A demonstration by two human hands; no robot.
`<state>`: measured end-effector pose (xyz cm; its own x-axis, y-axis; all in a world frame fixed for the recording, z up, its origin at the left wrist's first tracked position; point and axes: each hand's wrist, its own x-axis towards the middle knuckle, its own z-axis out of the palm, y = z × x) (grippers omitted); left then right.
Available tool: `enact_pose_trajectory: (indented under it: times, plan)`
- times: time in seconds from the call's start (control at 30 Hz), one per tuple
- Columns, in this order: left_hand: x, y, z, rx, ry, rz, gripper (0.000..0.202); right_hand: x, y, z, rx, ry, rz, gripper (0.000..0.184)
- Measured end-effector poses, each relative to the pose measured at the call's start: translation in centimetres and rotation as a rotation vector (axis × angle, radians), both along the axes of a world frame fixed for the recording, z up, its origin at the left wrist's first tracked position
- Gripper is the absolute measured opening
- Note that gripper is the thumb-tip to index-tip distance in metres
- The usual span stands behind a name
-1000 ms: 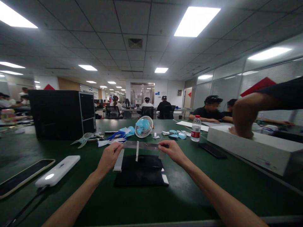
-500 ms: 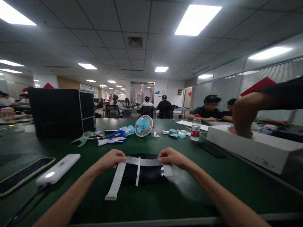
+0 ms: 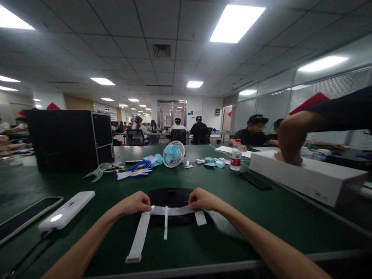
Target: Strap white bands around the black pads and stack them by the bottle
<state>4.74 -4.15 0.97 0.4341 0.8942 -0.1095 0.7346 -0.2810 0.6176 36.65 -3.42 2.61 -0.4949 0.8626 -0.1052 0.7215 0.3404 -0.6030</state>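
A wide office stretches away under ceiling lights [image 3: 237, 23], and a green worktop [image 3: 232, 242] fills the foreground. The left hand [image 3: 138, 203] is closed to a pinch, thumb and fingers on the left end of a thin translucent strip [image 3: 178, 211]; the right hand [image 3: 202, 200] pinches its right end in the same way. The strip spans the space between them, in front of the near part of a black panel [image 3: 158, 197]; whether it touches the panel I cannot tell.

The strip looks very light and limp, probably easy to crease and perhaps slick, so fingertip holds at both ends, with slight even tension, seem right. From it hang a long white ribbon [image 3: 140, 236] at the left, a narrow white band [image 3: 166, 226] in the middle and a short white ribbon [image 3: 200, 218] at the right. These seem bendable but springy; the block [image 3: 133, 258] ending the long one looks stiffer and should not be tugged.

Farther out stand a small fan [image 3: 173, 154] on the far side and a bottle [image 3: 235, 157] to the right; a white power bank [image 3: 67, 211] lies left.
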Motion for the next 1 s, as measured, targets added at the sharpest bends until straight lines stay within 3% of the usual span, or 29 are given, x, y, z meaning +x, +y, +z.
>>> enact_pose_trajectory:
  times: [0.77,1.0]
  plan:
    - [0.9,-1.3,0.6,0.048,0.045,0.039,0.032,-0.1,-0.3,0.1,0.135,-0.096,-0.031,0.016]
    - [1.5,-1.2,0.2,0.148,0.121,0.013,0.023,-0.3,-0.9,0.4,0.179,-0.159,-0.037,0.016]
